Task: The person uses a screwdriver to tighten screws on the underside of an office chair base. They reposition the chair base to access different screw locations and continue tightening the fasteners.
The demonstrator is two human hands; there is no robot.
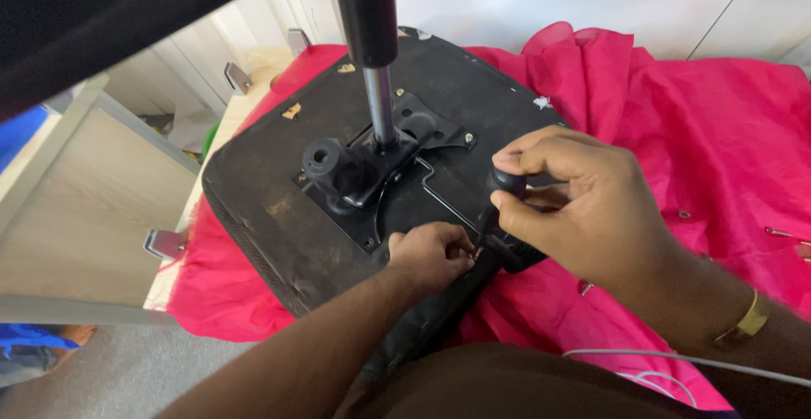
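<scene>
Seat base [279,216] upside down on pink cloth [718,132], gas cylinder [378,64] sticking up. Left hand [431,254] fingers pinch small screw at edge, right hand [583,208] fingers wrapped round screwdriver [503,195]. Tip could slip off, screw rolls into cloth folds.

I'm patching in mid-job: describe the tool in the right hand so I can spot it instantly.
Find the upturned black chair seat lying on the bright pink cloth. At its near edge, the right hand grips a screwdriver with a stubby black handle, tip down by the left hand's fingers. Unlike the tall gas cylinder nearby, it is short and hand-held.
</scene>
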